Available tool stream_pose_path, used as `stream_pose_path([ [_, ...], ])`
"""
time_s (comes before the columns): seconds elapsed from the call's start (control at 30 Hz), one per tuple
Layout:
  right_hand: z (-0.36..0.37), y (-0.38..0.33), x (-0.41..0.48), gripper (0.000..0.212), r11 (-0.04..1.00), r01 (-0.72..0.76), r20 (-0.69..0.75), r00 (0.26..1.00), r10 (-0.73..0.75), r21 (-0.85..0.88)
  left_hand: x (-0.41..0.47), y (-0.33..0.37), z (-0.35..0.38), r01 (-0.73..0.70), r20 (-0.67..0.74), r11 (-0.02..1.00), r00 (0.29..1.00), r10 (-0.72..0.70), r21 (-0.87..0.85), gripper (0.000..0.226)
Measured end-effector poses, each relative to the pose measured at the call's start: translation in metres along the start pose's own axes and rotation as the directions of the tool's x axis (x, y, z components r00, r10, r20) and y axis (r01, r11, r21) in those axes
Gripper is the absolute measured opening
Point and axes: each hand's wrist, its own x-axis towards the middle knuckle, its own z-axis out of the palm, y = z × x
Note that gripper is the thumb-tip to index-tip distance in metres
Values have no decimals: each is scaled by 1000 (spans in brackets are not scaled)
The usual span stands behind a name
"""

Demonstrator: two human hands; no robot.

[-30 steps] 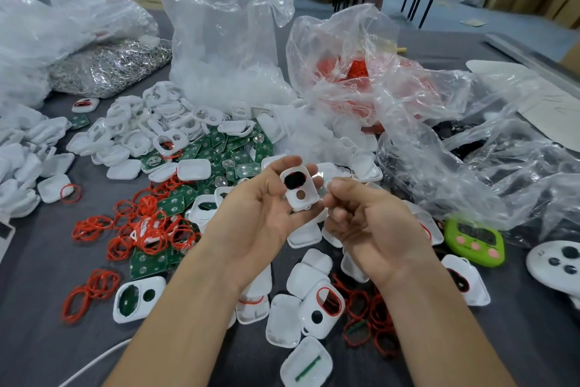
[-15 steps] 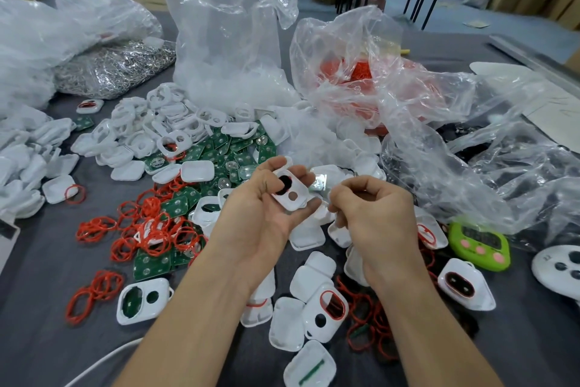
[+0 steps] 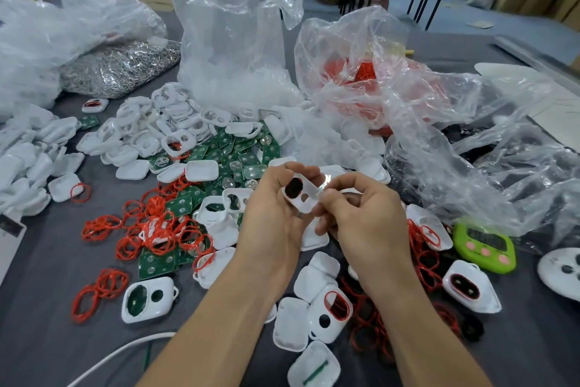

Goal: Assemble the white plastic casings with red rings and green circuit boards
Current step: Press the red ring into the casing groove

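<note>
- Gripped in the left hand (image 3: pixel 273 217), fingers curled round its edges: white casing (image 3: pixel 299 193), held above the table with its dark openings toward the camera.
- Pinching that casing's right edge: right hand (image 3: pixel 364 217), fingers tightly curled (impossible to tell whether the fingertips hold anything tiny).
- Likely risk: twisting or popping loose under uneven pinch pressure, then dropping among the loose parts below.
- Left of the casing: red rings (image 3: pixel 157 236), tangled and likely to snag.
- Beyond the casing: green circuit boards (image 3: pixel 238 151), then clear bags (image 3: pixel 232 41) crowding any reach.
</note>
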Motion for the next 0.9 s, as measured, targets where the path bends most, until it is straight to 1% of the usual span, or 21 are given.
stream_pose_path([
  [0.13,4,2,-1,14,995,12,-84,996,-20,-98,2,-6,3,-69,-40,997,997,68,-21,16],
  [0.2,8,3,-1,14,997,5,-134,991,-16,-82,2,-9,3,-112,-43,994,993,112,2,17],
  [0.33,14,3,-2,16,1000,-2,-174,985,3,5,-3,-15,4,-126,20,990,992,125,65,23],
  [0.37,15,2,-2,16,1000,-2,-179,984,2,1,-4,-16,5,-129,28,990,991,128,52,24],
  [0.47,17,2,-1,15,998,0,-210,978,-13,-62,-2,-21,7,-138,5,989,990,138,-55,28],
  [0.53,17,3,-3,15,993,21,-249,967,-49,-114,-1,-22,8,-133,-3,985,991,133,-111,32],
  [0.63,20,2,-6,14,983,54,-311,944,-107,-173,-3,-23,8,-119,27,977,992,126,-174,33],
  [0.73,22,1,-8,15,980,72,-354,926,-135,-185,-7,-24,9,-117,44,974,991,128,-197,33],
  [0.83,24,2,-10,16,980,84,-378,914,-147,-179,-9,-24,10,-134,60,971,987,149,-200,26],
  [0.9,24,2,-9,20,986,79,-394,910,-131,-145,-10,-24,11,-140,66,971,986,156,-196,23],
])
